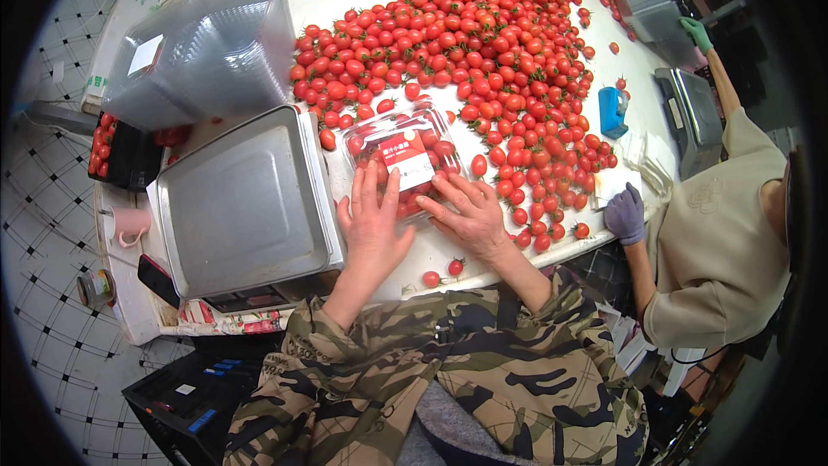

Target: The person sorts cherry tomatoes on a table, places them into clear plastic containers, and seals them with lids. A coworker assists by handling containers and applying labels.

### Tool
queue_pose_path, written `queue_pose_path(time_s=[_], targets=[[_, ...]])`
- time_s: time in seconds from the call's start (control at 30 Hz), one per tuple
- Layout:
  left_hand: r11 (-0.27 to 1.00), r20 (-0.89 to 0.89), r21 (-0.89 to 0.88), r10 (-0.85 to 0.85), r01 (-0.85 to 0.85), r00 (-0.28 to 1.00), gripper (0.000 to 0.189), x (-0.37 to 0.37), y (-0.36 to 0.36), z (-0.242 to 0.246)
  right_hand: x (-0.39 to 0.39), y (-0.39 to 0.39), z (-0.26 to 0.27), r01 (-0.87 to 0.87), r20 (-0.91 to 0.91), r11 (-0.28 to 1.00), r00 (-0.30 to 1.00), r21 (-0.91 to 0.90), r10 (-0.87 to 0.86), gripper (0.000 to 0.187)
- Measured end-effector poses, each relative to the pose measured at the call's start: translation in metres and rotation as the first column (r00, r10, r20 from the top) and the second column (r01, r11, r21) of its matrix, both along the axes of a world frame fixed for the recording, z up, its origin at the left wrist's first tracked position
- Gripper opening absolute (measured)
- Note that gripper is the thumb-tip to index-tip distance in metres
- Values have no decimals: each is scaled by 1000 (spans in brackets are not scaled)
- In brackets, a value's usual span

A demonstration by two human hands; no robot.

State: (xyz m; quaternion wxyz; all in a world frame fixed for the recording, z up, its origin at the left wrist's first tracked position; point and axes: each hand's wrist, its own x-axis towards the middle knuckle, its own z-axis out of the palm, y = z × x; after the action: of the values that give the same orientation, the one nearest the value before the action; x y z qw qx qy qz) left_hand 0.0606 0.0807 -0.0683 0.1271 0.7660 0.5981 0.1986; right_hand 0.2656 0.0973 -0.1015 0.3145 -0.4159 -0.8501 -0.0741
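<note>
A clear plastic clamshell box (424, 118) filled with cherry tomatoes lies on the white table in front of me, its lid down. On the lid sits a red and white label (407, 154) that bears writing. My left hand (374, 223) rests spread on the near left part of the box, fingertips at the label's lower edge. From the right, my right hand (473, 215) touches the lid, with fingertips beside the label's lower right corner. Neither hand is closed around anything. A large heap of loose cherry tomatoes (466, 32) spreads behind and right of the box.
At left are a weighing scale with a metal pan (242, 207), stacked clear containers (207, 45), a pink mug (129, 225) and a phone (157, 279). A blue tape dispenser (611, 112) and another scale (689, 113) stand at right, near a gloved co-worker (718, 246).
</note>
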Motion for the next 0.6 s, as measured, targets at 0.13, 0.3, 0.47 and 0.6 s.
queue_pose_path(time_s=[0.13, 0.3, 0.47, 0.6], targets=[[1000, -19, -2, -14, 14, 1000, 96, -2, -1, -4, -4, -5, 9, 43, 60, 990, 998, -135, -35, 53], [983, 257, 41, -184, 180, 949, 61, -10, 5, 24, -19, -1, 22, 130, 21, 973, 992, -188, -128, 47], [578, 661, 512, -738, 635, 139, 47, -39, -15, 171, -19, 15, 24, 34, -239, 972, 967, -232, -91, 38], [-142, 168, 886, -788, 441, -592, 53, -39, -24, 240, 2, 10, 25, 147, -276, 934, 930, -325, -242, 48]])
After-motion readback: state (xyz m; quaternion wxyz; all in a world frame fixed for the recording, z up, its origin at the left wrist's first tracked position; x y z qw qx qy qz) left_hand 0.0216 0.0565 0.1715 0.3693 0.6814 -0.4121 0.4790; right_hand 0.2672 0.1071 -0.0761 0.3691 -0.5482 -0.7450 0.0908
